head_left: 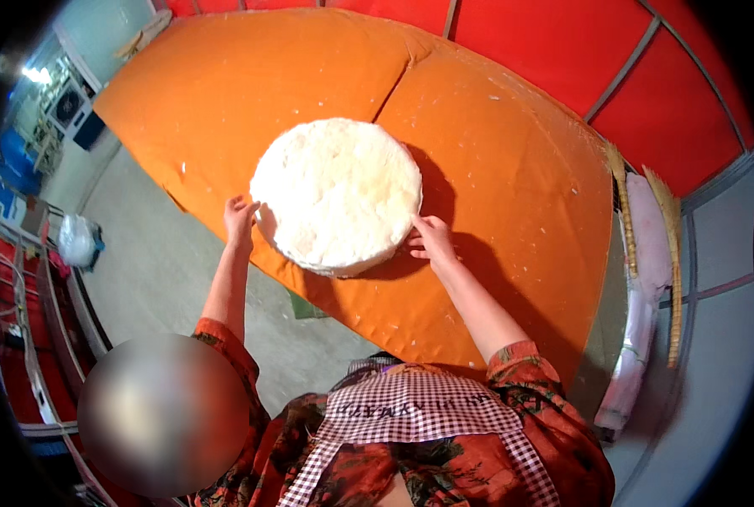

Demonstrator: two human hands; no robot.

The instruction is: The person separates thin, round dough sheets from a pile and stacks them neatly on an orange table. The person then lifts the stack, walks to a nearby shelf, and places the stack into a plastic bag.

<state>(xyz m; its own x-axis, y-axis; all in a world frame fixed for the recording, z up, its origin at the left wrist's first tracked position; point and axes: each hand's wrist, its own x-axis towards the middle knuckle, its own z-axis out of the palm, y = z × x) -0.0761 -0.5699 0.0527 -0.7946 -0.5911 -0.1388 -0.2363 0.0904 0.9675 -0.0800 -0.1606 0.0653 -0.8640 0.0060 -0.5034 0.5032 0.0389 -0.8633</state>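
A thick, round white pad of what looks like cotton wadding (339, 193) lies before me on a large surface covered with orange cloth (516, 190). My left hand (240, 218) is at the pad's left edge, with its fingertips touching or pinching the rim. At the lower right edge, my right hand (430, 239) has its thumb against the rim, and its other fingers are curled just below. Whether either hand grips the pad firmly cannot be told. Small white bits are scattered over the orange cloth, and a crease runs away from the pad's far side.
Straw brooms (624, 222) and a long plastic-wrapped roll (633, 336) stand beyond the right edge. Red panels (541, 51) border the far side. Grey floor (142, 234) shows at left, with a white plastic bag (79, 241) near a metal-framed rack (34, 355). A blurred round patch covers the lower left.
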